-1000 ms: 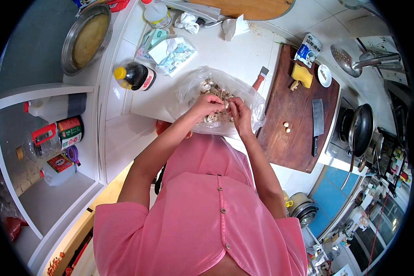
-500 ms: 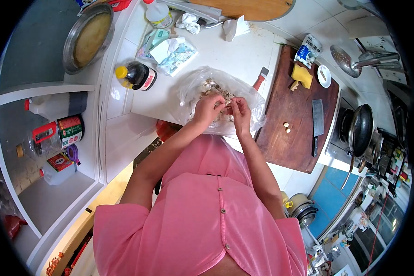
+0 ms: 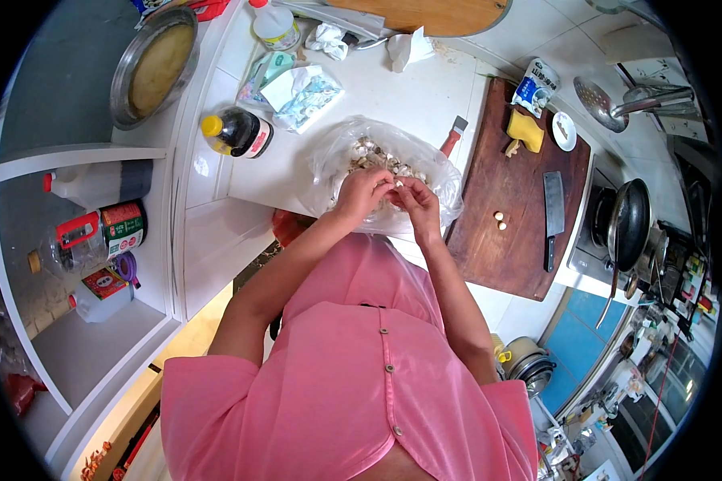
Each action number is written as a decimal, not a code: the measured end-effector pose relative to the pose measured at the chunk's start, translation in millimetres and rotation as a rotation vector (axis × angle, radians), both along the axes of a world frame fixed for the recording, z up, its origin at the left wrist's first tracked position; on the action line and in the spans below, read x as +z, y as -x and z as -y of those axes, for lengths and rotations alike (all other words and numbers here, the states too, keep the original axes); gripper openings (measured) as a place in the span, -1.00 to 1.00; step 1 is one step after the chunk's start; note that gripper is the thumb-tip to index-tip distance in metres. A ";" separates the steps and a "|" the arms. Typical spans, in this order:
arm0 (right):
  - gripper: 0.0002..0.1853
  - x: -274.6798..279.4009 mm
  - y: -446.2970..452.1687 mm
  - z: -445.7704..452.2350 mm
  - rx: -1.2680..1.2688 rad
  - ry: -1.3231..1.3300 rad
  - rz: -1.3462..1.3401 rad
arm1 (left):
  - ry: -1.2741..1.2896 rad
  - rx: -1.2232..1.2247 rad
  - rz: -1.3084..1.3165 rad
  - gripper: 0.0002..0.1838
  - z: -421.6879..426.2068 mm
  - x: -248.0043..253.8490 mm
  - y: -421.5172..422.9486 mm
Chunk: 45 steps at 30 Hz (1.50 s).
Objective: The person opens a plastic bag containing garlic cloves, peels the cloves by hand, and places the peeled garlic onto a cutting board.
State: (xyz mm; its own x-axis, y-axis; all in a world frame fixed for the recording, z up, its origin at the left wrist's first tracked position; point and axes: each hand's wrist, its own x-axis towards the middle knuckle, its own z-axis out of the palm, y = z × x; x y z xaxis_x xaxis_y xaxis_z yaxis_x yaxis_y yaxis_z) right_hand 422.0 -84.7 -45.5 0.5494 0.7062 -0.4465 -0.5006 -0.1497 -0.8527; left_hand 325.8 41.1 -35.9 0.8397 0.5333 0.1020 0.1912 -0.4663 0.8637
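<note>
A clear plastic bag (image 3: 325,156) lies spread on the white counter, holding garlic cloves and papery skins (image 3: 369,152). Over it, my left hand (image 3: 363,195) and my right hand (image 3: 418,205) meet fingertip to fingertip. Between them a small pale garlic clove (image 3: 399,183) is pinched, partly hidden by the fingers. Two peeled garlic cloves (image 3: 500,221) rest on the wooden cutting board (image 3: 489,256) to the right. Beside the bag lies a red-handled scraper (image 3: 452,138).
A cleaver (image 3: 553,212), a yellow cloth-like piece (image 3: 525,131), a small white dish (image 3: 564,131) and a seasoning packet (image 3: 536,86) are on the board. Left of the bag stand a yellow-capped dark bottle (image 3: 237,132) and a tissue pack (image 3: 305,96). A wok (image 3: 630,224) sits at the stove.
My right hand has turned slightly inward, its fingers bent more toward the left hand. The pale clove now shows between the fingertips. My left hand has shifted only a little.
</note>
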 end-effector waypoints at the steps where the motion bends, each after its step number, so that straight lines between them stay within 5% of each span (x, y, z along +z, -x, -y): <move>1: -0.79 0.5 -0.9 1.0 0.002 0.008 -0.021 | -0.007 -0.026 -0.012 -0.91 -1.2 0.0 0.5; 11: -0.86 -0.1 -2.2 2.0 0.010 0.012 -0.071 | -0.069 -0.157 -0.068 -0.86 -5.0 -4.2 1.0; 20: -0.94 -28.3 -7.2 -5.1 -0.271 0.003 -0.296 | -0.100 -0.092 -0.268 -0.87 10.9 -16.0 11.9; 35: -0.81 -14.2 3.8 -3.0 0.013 -0.170 0.132 | -0.029 0.042 -0.087 -0.88 -1.2 10.9 -5.2; 45: -0.78 17.4 2.8 3.5 0.188 0.162 0.700 | 0.259 0.150 -0.124 -0.92 4.8 12.5 -4.7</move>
State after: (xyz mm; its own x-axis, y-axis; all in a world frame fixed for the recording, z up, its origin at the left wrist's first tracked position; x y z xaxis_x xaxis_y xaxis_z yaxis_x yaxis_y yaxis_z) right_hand 419.2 -88.2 -28.0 0.6201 0.7713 -0.1433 0.1980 -0.3306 -0.9228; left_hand 330.5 36.3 -23.4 0.7475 0.6468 -0.1514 0.3521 -0.1925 0.9160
